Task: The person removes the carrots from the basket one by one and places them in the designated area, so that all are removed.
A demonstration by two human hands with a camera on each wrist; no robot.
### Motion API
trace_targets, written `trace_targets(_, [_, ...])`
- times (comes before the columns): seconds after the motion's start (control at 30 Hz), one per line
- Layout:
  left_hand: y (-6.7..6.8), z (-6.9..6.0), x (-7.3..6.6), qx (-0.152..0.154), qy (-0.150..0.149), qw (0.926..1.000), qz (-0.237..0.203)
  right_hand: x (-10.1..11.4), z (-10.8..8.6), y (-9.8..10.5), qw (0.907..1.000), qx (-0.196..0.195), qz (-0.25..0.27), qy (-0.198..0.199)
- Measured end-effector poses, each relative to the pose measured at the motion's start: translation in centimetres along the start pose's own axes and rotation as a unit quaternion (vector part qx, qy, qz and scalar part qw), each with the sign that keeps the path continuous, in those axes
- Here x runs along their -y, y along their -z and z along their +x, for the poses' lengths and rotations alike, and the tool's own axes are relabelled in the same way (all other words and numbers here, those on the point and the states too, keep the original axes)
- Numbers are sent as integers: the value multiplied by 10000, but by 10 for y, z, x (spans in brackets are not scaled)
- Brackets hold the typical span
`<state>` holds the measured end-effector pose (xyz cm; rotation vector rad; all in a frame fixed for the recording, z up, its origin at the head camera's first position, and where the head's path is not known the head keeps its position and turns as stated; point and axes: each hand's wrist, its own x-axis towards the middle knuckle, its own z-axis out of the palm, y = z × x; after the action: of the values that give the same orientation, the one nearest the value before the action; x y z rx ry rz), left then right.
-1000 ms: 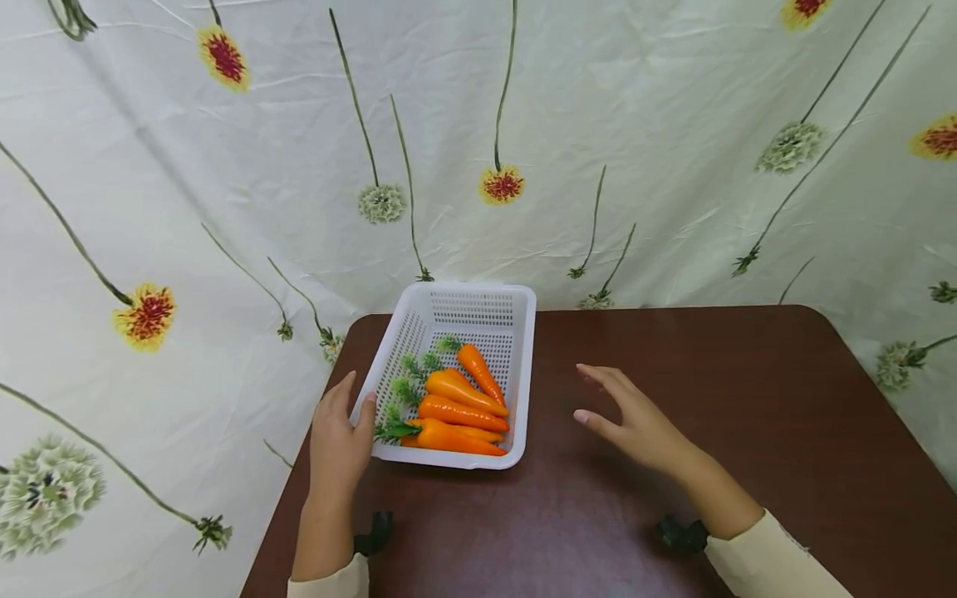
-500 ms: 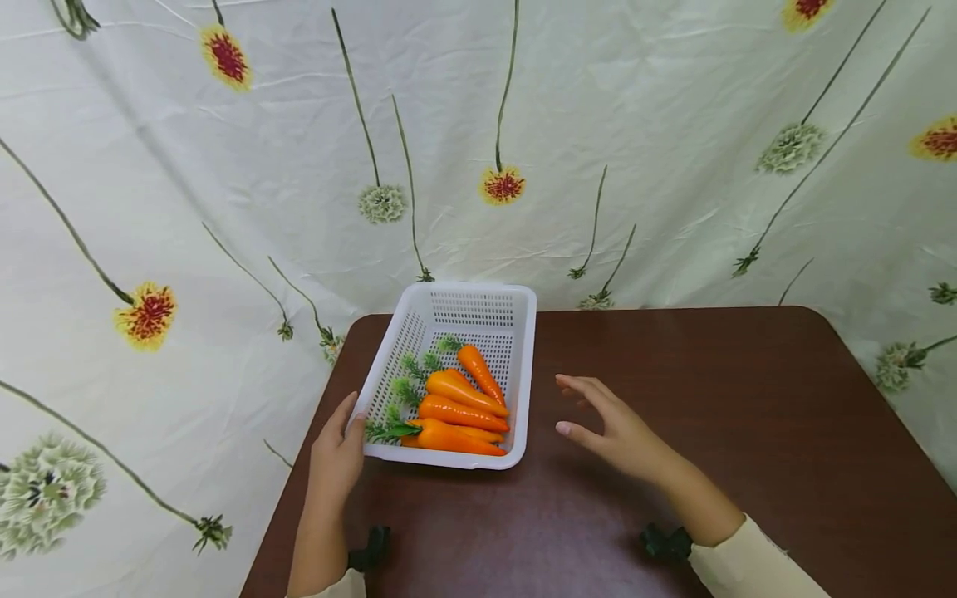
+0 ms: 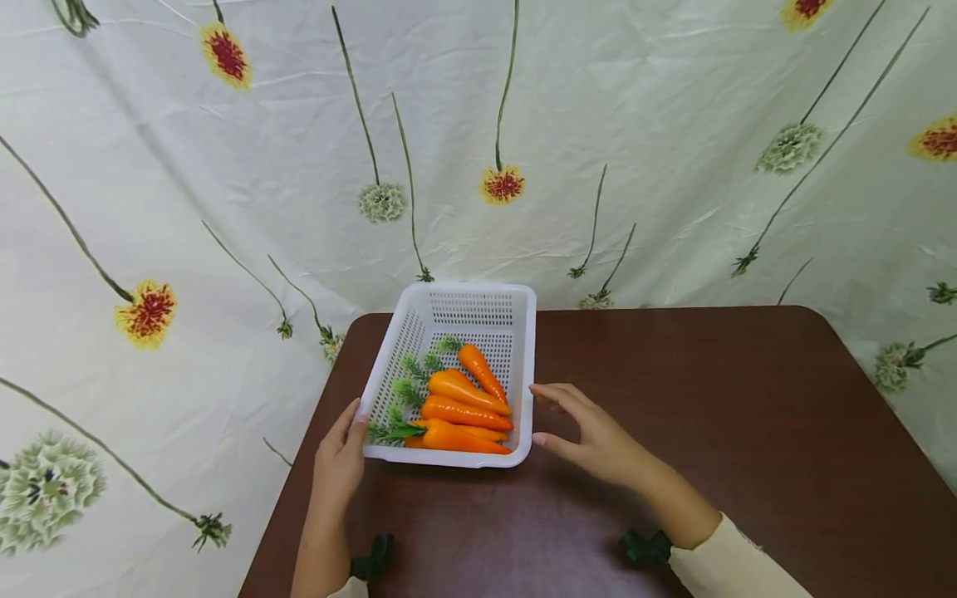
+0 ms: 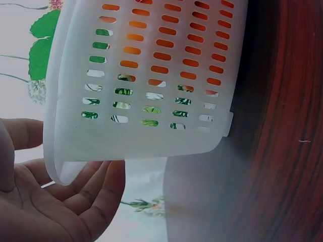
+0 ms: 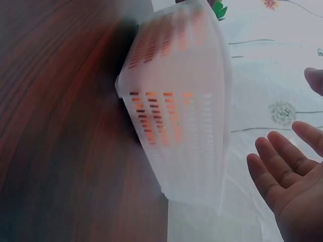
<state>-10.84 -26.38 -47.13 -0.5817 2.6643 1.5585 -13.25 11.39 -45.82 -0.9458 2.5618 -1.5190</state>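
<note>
A white perforated plastic basket (image 3: 529,349) stands at the table's left end, holding several orange carrots (image 3: 467,413) with green leafy tops (image 3: 407,392). My left hand (image 3: 338,469) grips its near left corner. In the left wrist view the thumb lies at the rim and the fingers (image 4: 96,201) curl outside the basket wall (image 4: 151,143). Close by the right rim is my right hand (image 3: 601,444), its fingers spread and holding nothing. The right wrist view shows those fingers (image 5: 275,166) apart from the basket side (image 5: 202,70).
The dark brown table (image 3: 718,399) stretches off to the right. A white cloth (image 3: 658,108) printed with flowers hangs behind it and along the left side. Dark wrist mounts (image 3: 645,548) sit below both hands.
My left hand has moved down to the basket's near left corner and taken hold of it. The right hand has come leftward to the right rim. The basket stays nearly in place.
</note>
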Motion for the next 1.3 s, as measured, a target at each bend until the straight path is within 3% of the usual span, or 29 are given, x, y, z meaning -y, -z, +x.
trace_targets(0.43, [-11,-4,12,428,-6,9951,-894,10,16,-16,9993,269,-89,246])
trace_targets(0.6, [-14,-6,14,510,-43,9946,-900,14,24,-21,9986,510,75,137])
trace_targets(0.87, [-17,-10,15,899,-124,9901,-1069,18,35,-31,9957,800,437,174])
trace_targets(1.3, [-19,-7,23,1081,-245,9847,-1347,15,50,-46,9944,1044,-1,-136])
